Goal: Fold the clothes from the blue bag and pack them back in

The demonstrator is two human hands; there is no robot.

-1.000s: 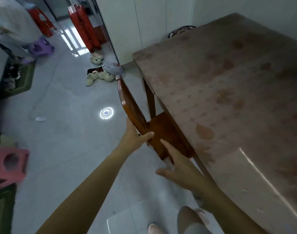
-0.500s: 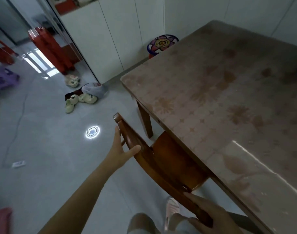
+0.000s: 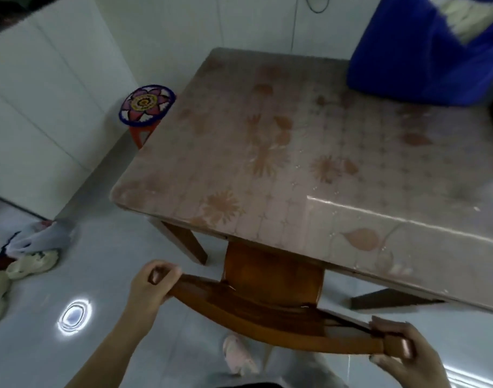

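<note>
- Grasping the chair rail (image 3: 267,317) at the near edge of the surface (image 3: 295,163): my left grip (image 3: 153,287) clenches one end, my right grip (image 3: 399,352) the other.
- The blue bag (image 3: 419,57) stands on the surface's far right corner.

The blue bag (image 3: 419,54) is cut off at the upper right edge; the chair (image 3: 273,275) is partly hidden under the table (image 3: 234,152).

Left grip (image 3: 153,287) and right grip (image 3: 402,357) clasp opposite ends of the chair back (image 3: 253,317)
</note>
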